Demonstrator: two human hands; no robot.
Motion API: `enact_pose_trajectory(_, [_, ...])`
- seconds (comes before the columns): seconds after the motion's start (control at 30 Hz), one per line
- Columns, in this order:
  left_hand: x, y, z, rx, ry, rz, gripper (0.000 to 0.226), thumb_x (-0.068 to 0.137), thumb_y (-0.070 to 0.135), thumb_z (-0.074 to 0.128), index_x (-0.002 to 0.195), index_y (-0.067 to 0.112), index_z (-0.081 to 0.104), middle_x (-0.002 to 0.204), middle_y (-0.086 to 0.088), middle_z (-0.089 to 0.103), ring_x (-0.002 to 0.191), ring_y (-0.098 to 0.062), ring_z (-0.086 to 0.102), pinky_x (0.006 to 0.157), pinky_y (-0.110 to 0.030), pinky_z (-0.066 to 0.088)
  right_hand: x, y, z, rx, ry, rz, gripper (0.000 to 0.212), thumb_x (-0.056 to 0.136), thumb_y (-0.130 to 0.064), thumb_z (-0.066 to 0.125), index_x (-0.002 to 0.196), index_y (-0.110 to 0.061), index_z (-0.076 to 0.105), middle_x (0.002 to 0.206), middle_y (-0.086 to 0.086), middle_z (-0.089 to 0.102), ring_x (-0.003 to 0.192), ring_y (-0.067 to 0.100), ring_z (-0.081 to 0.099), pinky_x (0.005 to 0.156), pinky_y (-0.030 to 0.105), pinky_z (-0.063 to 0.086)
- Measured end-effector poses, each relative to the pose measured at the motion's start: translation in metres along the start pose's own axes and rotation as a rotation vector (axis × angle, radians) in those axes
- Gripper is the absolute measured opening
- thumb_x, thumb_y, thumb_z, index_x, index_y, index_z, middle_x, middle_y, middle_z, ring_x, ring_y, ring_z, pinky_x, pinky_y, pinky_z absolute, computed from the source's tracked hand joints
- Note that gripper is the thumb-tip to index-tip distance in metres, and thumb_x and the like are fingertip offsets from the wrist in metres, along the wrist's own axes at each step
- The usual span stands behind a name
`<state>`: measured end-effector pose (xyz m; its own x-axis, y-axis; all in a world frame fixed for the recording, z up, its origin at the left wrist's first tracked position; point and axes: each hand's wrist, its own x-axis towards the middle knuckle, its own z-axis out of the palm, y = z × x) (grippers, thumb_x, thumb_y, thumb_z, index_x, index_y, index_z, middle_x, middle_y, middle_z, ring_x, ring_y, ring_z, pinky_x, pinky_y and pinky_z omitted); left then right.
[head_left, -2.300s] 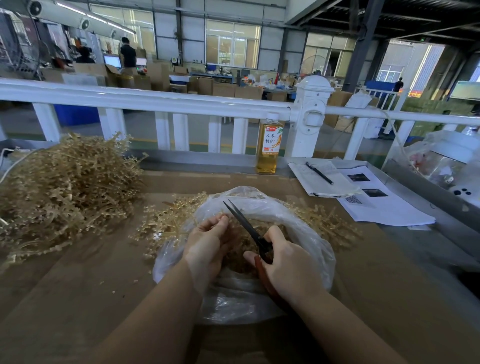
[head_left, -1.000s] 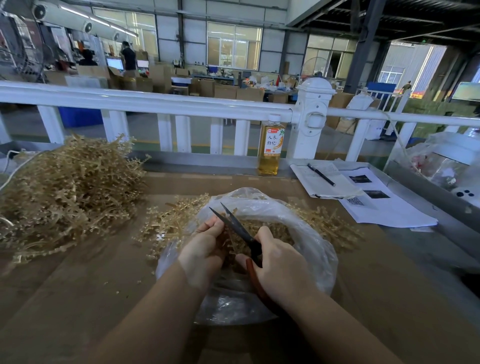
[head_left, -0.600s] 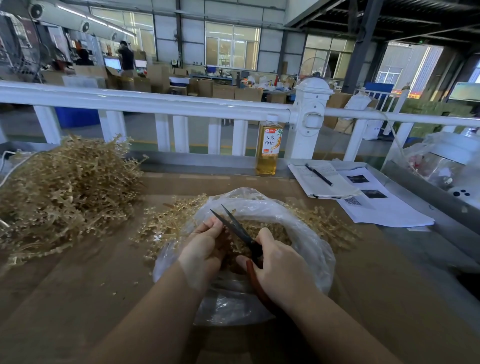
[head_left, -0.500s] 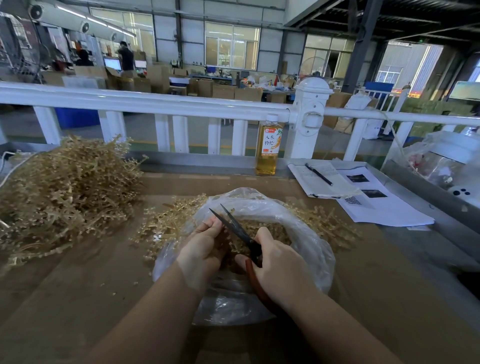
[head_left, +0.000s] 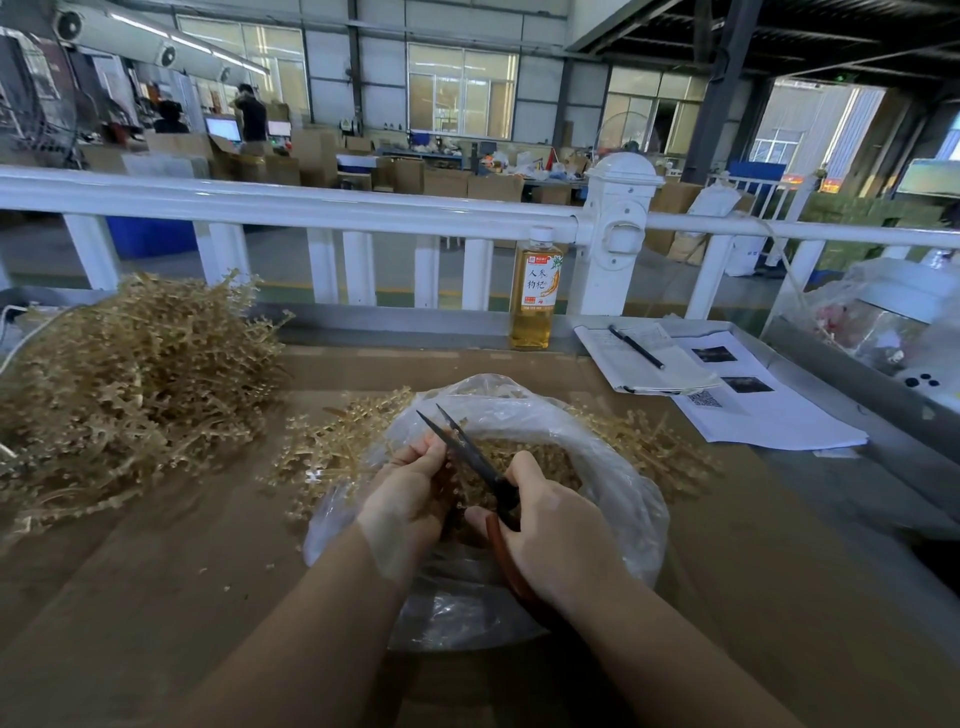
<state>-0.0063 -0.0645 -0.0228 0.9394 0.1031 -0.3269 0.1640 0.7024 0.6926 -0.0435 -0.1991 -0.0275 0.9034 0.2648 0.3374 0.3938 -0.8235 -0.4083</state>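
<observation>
At the far edge of the brown cardboard-covered bench (head_left: 156, 571) a clear plastic bottle of amber drink (head_left: 535, 296) stands before a white metal railing (head_left: 311, 208), while a black pen (head_left: 636, 347) lies on an open white notebook (head_left: 618, 366) beside white printed sheets (head_left: 769, 415) toward the far right corner.

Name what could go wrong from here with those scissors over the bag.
The scissors, gripped by the right hand, have their blades apart right beside the curled fingertips of the left hand; the next snip could nick a finger. The blade tips also point toward the far rim of the thin plastic bag, so a slip might slit it and spill the cut pieces inside.
</observation>
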Motion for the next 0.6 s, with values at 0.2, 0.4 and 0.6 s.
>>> enact_pose_trajectory(0.2, [0.0021,-0.0034,-0.0001,-0.002,0.0,0.038,0.026,0.097,0.004,0.045,0.073,0.01,0.052,0.067,-0.007,0.06,0.047,-0.013,0.061,0.043,-0.023,0.052,-0.0009,0.0019,0.0016,-0.021,0.012,0.01,0.035,0.089,-0.057,0.051,0.098,-0.029,0.033,0.088,-0.006,0.06,0.083,0.013,0.059,0.07,0.026,0.046])
enact_pose_trajectory(0.4, [0.0035,-0.0059,-0.0014,-0.023,0.008,0.076,0.029,0.097,0.002,0.044,0.071,0.01,0.052,0.051,-0.001,0.062,0.043,-0.011,0.061,0.044,-0.024,0.053,-0.0018,-0.0005,0.0025,0.01,-0.016,0.037,0.035,0.09,-0.056,0.051,0.099,-0.029,0.031,0.097,-0.001,0.061,0.094,0.019,0.058,0.078,0.03,0.045])
enact_pose_trajectory(0.6, [0.0033,-0.0073,-0.0001,0.035,-0.009,0.073,0.013,0.098,0.004,0.043,0.093,0.007,0.054,0.085,-0.013,0.058,0.073,-0.024,0.056,0.075,-0.041,0.049,-0.0024,-0.0016,0.0009,0.0,0.021,0.008,0.034,0.089,-0.056,0.053,0.096,-0.028,0.034,0.088,-0.005,0.061,0.084,0.015,0.059,0.074,0.027,0.047])
